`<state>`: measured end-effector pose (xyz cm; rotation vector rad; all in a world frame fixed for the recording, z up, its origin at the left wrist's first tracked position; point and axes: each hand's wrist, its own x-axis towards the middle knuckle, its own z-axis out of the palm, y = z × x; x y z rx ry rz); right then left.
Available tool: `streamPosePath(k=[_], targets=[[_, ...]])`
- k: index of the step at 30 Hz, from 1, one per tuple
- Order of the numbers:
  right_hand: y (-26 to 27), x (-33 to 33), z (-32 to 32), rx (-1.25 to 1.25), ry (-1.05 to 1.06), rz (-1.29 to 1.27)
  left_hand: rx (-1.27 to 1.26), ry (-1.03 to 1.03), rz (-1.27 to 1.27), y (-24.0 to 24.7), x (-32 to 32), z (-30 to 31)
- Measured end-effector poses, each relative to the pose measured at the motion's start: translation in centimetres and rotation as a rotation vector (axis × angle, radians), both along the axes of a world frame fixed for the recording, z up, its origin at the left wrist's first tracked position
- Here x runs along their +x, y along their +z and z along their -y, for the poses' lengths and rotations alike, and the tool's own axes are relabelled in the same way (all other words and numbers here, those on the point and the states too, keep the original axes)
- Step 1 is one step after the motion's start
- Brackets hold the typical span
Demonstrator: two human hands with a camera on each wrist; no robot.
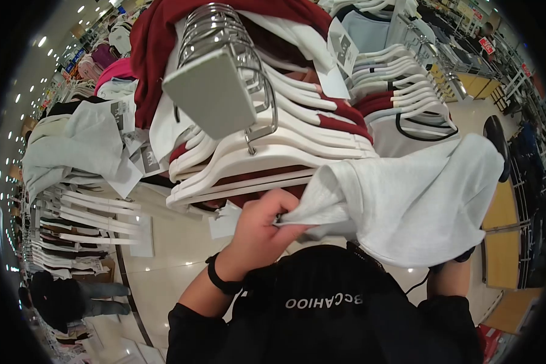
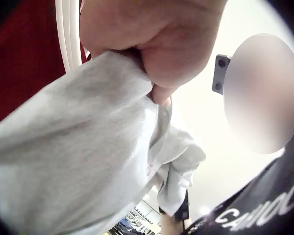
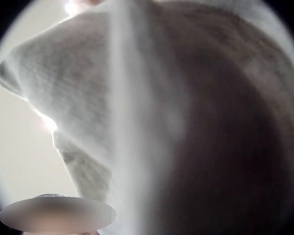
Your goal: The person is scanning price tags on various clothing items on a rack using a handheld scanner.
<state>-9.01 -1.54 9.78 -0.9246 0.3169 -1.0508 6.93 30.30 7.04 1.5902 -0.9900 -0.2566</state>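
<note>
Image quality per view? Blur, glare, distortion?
Head: heavy fisheye, dark vignette, otherwise sharp. Left wrist: left hand and cloth too close, soft; pale background blown out. Right wrist: cloth fills the lens, blurred, backlit at left.

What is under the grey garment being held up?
The person's right forearm goes up under the grey garment, whose edge the left hand grips. The right hand itself is covered by the cloth, so its grip cannot be seen.

White lettering "BCCAHIOO", seen upside down, on black top [image 1: 324, 301]; hang tags [image 1: 343, 48] illegible.
</note>
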Motion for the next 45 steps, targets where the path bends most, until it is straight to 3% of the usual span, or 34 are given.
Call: streamPosePath(k=[4,6,8,10,12,14,15,17,19,22,28,30,33,34,35,38,40,43,45], targets=[[-3.5,-1.5,2.8,0.143,0.256,-0.131,-0.127,0.0,-0.241,-0.7,0.0,-1.4],[-5.8,-2.3,3.8,-0.23,0.443,-0.409,-0.178,-0.02,-0.348,-0.3,-0.2,-1.8],[-6.6,-3.3,3.4,-0.35,0.481,-0.68,-0.145,-0.088,-0.321,0.8,-0.7,-2.1],[-3.9,-3.5,2.1,-0.367,0.644,-1.091,-0.123,-0.046,-0.362,1.5,-1.2,-2.1],[-5.6,-3.2,1.1,-0.84,0.63,-1.007,0.001,-0.104,-0.291,1.7,-1.0,-2.4],[-5.6,-3.4,-0.1,-0.868,0.579,-1.144,0.017,-0.03,-0.254,2.1,-1.5,-1.6],[-5.2,-3.2,-1.4,-0.858,0.582,-1.142,0.029,-0.014,-0.295,2.6,-1.8,-1.2],[-4.3,-2.6,-4.5,-0.841,0.491,-0.771,0.079,0.0,-0.277,3.0,-1.9,-0.5],[-4.1,-2.1,-7.6,-0.651,0.606,-0.542,0.078,-0.006,-0.332,3.0,-2.3,0.7],[-4.8,-0.1,-11.4,-0.685,0.634,-0.334,0.09,-0.023,-0.34,3.3,-3.0,2.3],[-5.3,2.4,-12.0,-0.758,0.535,-0.341,-0.138,-0.068,-0.586,3.6,-3.6,2.0],[-5.3,2.6,-11.2,-1.034,0.476,-0.336,-0.234,-0.05,-0.64,4.0,-3.1,1.0],[-4.1,1.7,-10.2,-0.718,0.585,-0.445,-0.282,0.004,-0.605,3.8,-2.1,-1.1],[-4.1,1.6,-9.9,-0.618,0.569,-0.452,-0.262,0.042,-0.608,4.0,-2.1,-1.5],[-3.7,1.9,-9.1,-0.754,0.512,-0.413,-0.242,0.077,-0.611,4.2,-2.0,-1.9],[-1.9,2.0,-8.2,-0.49,0.6,-0.4,-0.09,0.037,-0.549,3.4,-1.2,-4.1],[-1.1,2.3,-7.8,-0.526,0.604,-0.379,-0.043,0.053,-0.544,3.6,-1.3,-4.4],[-0.5,3.1,-7.5,-0.459,0.656,-0.204,0.185,0.163,-0.249,3.5,-1.5,-4.6],[0.4,3.1,-7.9,-0.441,0.693,-0.219,0.266,0.145,-0.127,3.2,-1.7,-4.7]])
